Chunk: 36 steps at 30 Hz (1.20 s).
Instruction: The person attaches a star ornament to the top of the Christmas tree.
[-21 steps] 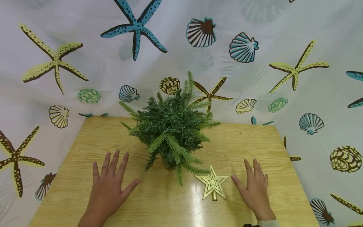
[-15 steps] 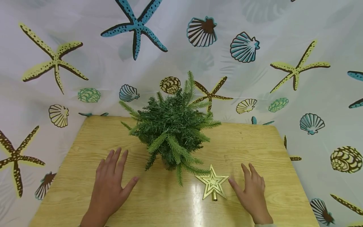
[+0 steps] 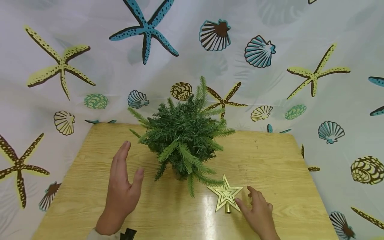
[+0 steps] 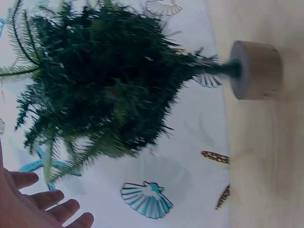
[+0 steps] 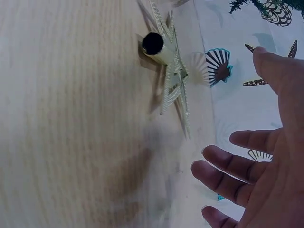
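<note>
A small artificial Christmas tree (image 3: 183,133) stands upright on the table, its round wooden base (image 4: 259,70) showing in the left wrist view. Just in front of it and to the right lies a gold star tree topper (image 3: 225,193), its hollow tube (image 5: 159,50) pointing toward the person. My right hand (image 3: 258,211) hovers beside the star, thumb near its lower right point, fingers spread and slightly bent, holding nothing. To the left of the tree my left hand (image 3: 123,190) is raised, palm turned toward the branches, fingers extended and apart from them.
The light wooden table (image 3: 270,160) reaches back to a white curtain (image 3: 186,66) printed with starfish and shells, which also hangs along both sides. A black strap piece (image 3: 128,234) shows at the left wrist.
My left hand has lifted and turned from palm down to palm inward. The right hand has moved left and nearer to the star, its fingers bending. Tree and star stay in place.
</note>
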{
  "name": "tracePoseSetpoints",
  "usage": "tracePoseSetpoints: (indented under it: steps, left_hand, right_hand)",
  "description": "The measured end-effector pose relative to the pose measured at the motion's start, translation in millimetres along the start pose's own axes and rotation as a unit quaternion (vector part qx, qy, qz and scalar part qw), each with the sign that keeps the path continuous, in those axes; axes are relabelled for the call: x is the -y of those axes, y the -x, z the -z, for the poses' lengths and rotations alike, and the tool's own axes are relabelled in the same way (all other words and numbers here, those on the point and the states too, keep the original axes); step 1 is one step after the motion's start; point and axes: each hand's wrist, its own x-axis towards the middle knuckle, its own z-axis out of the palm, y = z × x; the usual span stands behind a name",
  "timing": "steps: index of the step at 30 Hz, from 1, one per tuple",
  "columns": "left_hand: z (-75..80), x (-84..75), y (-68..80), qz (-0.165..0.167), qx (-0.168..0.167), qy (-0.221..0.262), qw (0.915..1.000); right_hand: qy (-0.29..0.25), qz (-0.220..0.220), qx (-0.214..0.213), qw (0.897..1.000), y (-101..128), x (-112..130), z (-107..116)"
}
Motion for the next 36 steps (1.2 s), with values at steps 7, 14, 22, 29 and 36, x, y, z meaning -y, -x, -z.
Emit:
tracePoseSetpoints:
  steps: [7,14,22,29,36]
  left_hand:
    - [-2.3,-23.3,-19.7,-0.054,-0.038,0.017,0.9977]
    - [-3.8,-42.4,-37.7,-0.06,-0.035,0.03,0.9971]
    - [-5.0,-57.7,-58.5,-0.086,-0.055,0.016,0.9946]
    - [-3.5,-68.0,-73.9,-0.119,-0.051,0.01,0.9916]
    - [-6.0,-74.1,-86.3,-0.127,-0.007,0.007,0.9919]
  right_hand:
    - [-0.004,-0.009,0.003,1.0,4.8,-4.8,-10.4]
    - [-0.004,-0.006,-0.014,1.0,5.2,-4.7,-15.1]
    - [-0.013,-0.002,-0.022,1.0,2.4,-2.2,-21.8]
    - [0.006,-0.015,-0.013,1.0,0.7,-0.1,-26.6]
    - [0.029,-0.026,-0.01,0.999,-4.2,2.2,-34.7]
